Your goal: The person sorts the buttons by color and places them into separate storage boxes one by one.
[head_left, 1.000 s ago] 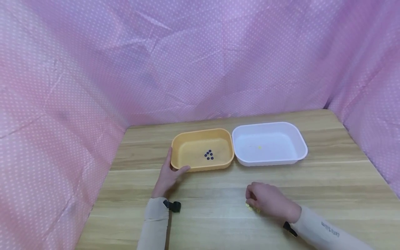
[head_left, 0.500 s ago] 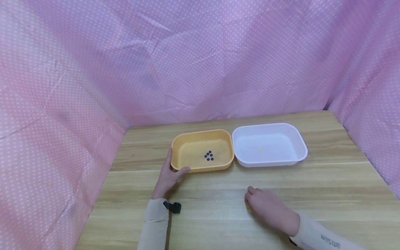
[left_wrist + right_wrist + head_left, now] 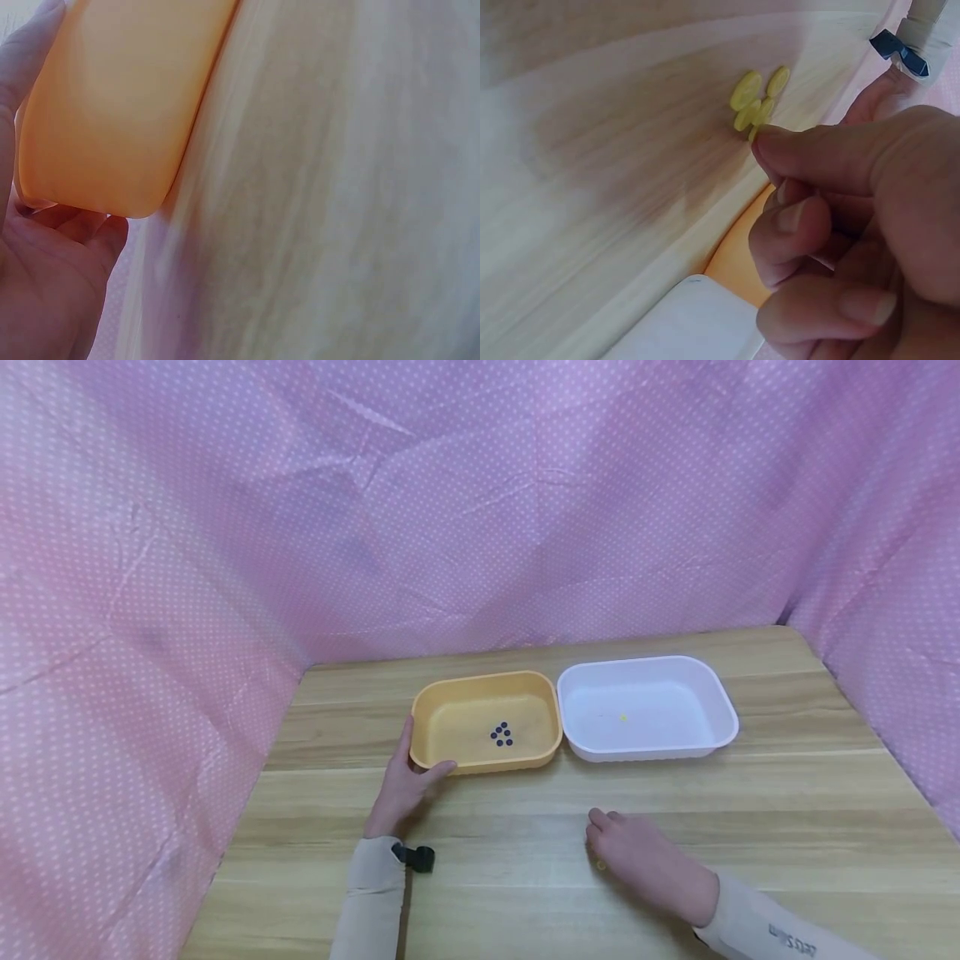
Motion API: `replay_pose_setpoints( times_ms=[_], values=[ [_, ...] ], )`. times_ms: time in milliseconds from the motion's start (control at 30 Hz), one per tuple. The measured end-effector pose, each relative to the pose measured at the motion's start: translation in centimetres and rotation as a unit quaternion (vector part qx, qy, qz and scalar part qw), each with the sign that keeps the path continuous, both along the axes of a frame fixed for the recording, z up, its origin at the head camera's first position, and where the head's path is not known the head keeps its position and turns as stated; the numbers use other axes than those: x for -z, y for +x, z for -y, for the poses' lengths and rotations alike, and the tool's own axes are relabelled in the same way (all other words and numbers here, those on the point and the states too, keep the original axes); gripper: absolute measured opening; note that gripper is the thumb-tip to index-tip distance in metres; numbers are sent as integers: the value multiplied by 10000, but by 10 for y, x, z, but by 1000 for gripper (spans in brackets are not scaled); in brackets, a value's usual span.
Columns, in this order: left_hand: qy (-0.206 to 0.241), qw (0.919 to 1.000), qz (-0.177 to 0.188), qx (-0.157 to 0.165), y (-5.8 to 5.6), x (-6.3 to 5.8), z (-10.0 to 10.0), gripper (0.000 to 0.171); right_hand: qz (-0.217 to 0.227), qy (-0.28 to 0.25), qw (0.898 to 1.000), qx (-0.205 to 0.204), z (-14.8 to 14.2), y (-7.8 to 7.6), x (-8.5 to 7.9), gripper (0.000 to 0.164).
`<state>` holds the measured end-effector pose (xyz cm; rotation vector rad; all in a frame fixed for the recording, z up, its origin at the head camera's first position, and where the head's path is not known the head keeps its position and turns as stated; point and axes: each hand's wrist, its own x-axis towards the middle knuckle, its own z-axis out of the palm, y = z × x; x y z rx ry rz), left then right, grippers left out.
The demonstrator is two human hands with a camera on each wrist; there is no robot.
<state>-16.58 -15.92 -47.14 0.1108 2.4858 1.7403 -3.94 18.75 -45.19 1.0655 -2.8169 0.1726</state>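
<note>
My left hand grips the near left corner of a yellow plastic basin, thumb along its front wall and fingers round its left end. Several dark buttons lie inside that basin. On the table, my right hand bends over a small group of yellow buttons. In the right wrist view, its thumb and index fingertip pinch the edge of one yellow button, mostly covered by the thumb. The other fingers are curled in. From the head view the hand hides most of the group.
A white basin stands right up against the yellow one, with a single yellow button on its floor. Both sit toward the back of the wooden table. Pink dotted cloth hangs behind and at the sides.
My right hand has turned over and lowered slightly over the yellow buttons, covering more of them in the head view. My left hand and both basins stay where they were.
</note>
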Motion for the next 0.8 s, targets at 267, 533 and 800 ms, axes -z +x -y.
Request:
replay_pose_setpoints(
  times_ms=[267,533,800],
  values=[
    [123,9998,48,113,-1,-1,0,116,16,63,10000,28,1,-1,-2,10],
    [81,9999,38,76,-2,0,1,118,-107,154,9998,10,3,0,-1,12],
    [196,9997,113,96,-2,-2,1,118,-246,438,9987,34,9,4,1,8]
  ],
)
